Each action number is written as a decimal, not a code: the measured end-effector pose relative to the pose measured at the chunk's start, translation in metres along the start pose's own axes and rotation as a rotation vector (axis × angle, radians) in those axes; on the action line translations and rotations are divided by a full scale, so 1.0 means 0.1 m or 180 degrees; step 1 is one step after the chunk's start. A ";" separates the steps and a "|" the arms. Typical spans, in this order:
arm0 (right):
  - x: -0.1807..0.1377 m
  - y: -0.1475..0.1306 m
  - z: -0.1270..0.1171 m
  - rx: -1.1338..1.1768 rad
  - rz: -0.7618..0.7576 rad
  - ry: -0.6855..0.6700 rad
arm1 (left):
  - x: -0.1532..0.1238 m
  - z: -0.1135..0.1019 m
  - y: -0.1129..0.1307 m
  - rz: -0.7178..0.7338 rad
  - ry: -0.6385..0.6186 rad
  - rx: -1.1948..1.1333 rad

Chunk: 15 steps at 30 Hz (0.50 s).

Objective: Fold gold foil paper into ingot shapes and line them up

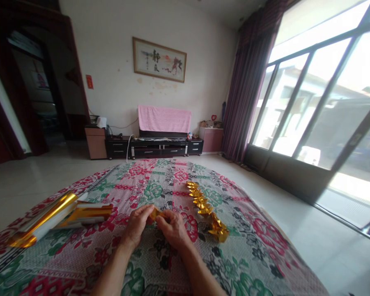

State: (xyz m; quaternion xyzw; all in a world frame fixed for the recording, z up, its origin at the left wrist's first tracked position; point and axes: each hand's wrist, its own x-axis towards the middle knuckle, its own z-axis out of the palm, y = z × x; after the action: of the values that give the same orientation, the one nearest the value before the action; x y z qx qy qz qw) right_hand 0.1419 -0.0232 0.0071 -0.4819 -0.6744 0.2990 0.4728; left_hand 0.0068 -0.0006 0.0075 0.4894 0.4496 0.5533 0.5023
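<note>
Between my two hands is a small piece of gold foil paper (pixel 154 213), partly hidden by the fingers. My left hand (pixel 138 224) pinches its left side with thumb and forefinger. On the other side, my right hand (pixel 173 227) grips the foil with its thumb on top. Right of my hands, a row of folded gold foil pieces (pixel 204 210) runs away from me, with a few bunched at the near end. To the left lie a roll of gold foil paper (pixel 54 213) and some gold sheets with white backs (pixel 85 214).
A flowered cloth (pixel 160 263) in pink, green and grey covers the rounded surface under my hands. Beyond it, a low black cabinet (pixel 160 150) carries something draped with a pink towel (pixel 164 118). Glazed doors (pixel 314 98) stand at the right beside a purple curtain (pixel 244 82).
</note>
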 end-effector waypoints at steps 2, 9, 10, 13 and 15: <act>0.00 0.00 0.00 0.0023 0.0027 0.0003 | 0.01 -0.01 -0.01 -0.0014 0.0047 -0.0001; 0.02 -0.04 -0.02 0.0179 0.0005 -0.0013 | -0.04 0.03 0.06 0.0039 -0.0245 0.0038; 0.02 -0.04 -0.02 0.0152 -0.0016 0.0004 | -0.04 0.04 0.07 0.0036 -0.0234 0.0034; 0.02 -0.02 -0.01 0.0026 -0.0051 0.0023 | -0.03 0.03 0.05 0.0010 -0.0115 0.0020; 0.02 0.00 0.00 -0.0017 -0.0051 0.0010 | -0.01 0.02 0.04 -0.0022 -0.0037 0.0012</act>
State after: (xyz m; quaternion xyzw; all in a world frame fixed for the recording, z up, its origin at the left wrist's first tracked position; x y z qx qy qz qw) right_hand 0.1416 -0.0213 0.0072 -0.4782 -0.6783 0.2926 0.4750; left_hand 0.0080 -0.0023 0.0114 0.4920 0.4493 0.5478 0.5060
